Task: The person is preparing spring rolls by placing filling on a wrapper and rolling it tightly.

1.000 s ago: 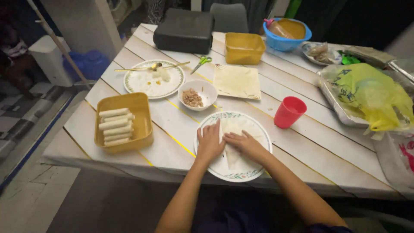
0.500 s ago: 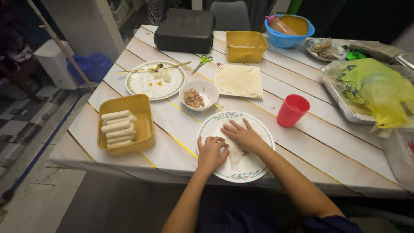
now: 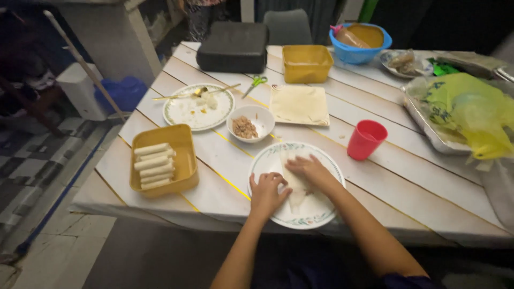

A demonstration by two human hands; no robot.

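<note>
A thin, pale, soft wrapper sheet [image 3: 296,188] lies on a round white plate with a green flowery rim [image 3: 321,217], at the near edge of the white plank table [image 3: 407,182]. The wrapper is folded into a long shape. Its long side runs away from the person and a bit to the left, from the near rim of the plate up toward the far rim. Both hands rest on top of it. The left hand [image 3: 266,194] sits on the near left side of the wrapper, with its fingers bent and pressing down. The right hand [image 3: 309,170] sits farther up, on the far part of the wrapper, with its fingers lying flat and spread a little. So the wrapper lies right under both hands, and the two hands are close beside each other, one low and one high along the roll. Neither hand is closed around it; they press on it from above. I cannot tell what is inside the fold. To the left, well apart, a yellow plastic tub [image 3: 184,160] holds a row of pale finished rolls [image 3: 153,166]. A small white bowl of brown filling [image 3: 250,123] stands just past the plate, and a red plastic cup [image 3: 366,140] stands to the right of it.
</note>
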